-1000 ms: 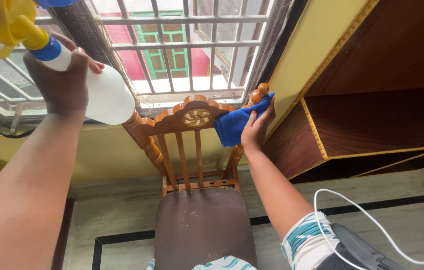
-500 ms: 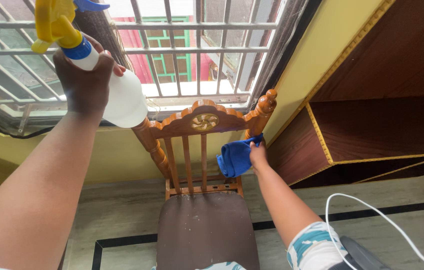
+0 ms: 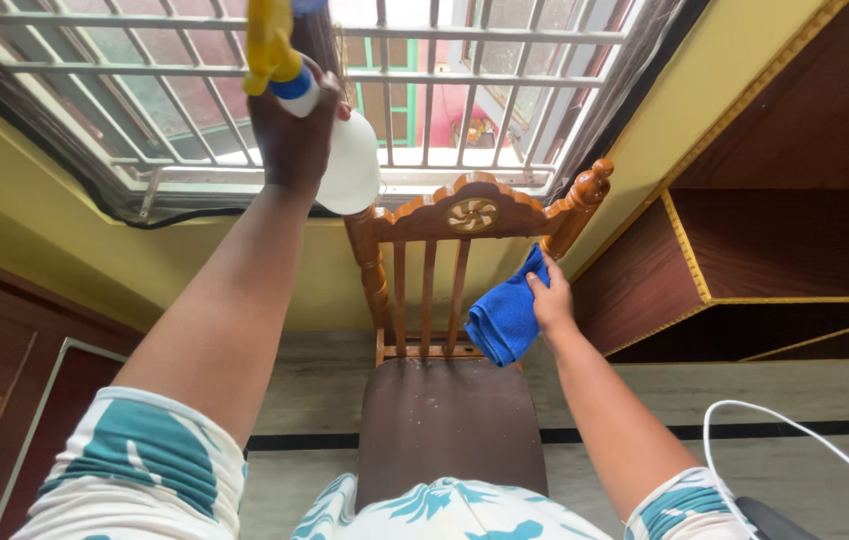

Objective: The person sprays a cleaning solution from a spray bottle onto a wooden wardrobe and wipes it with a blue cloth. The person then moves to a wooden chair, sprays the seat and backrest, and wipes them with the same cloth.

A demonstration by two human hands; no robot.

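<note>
Blue cloth [image 3: 507, 318] (soft) wiping chair [image 3: 450, 300].

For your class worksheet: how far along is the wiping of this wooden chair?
Nothing shows as finished. In hand: the right hand presses a blue cloth against the chair back's right post, while the left hand holds a spray bottle up. The brown seat looks untouched.

A bright blue cloth [image 3: 508, 318] was seen against an orange-brown wooden chair [image 3: 473, 214] with a dark brown seat. The spray bottle [image 3: 345, 165] was white, with a yellow trigger and blue collar. Sleeves were patterned white and teal.
</note>
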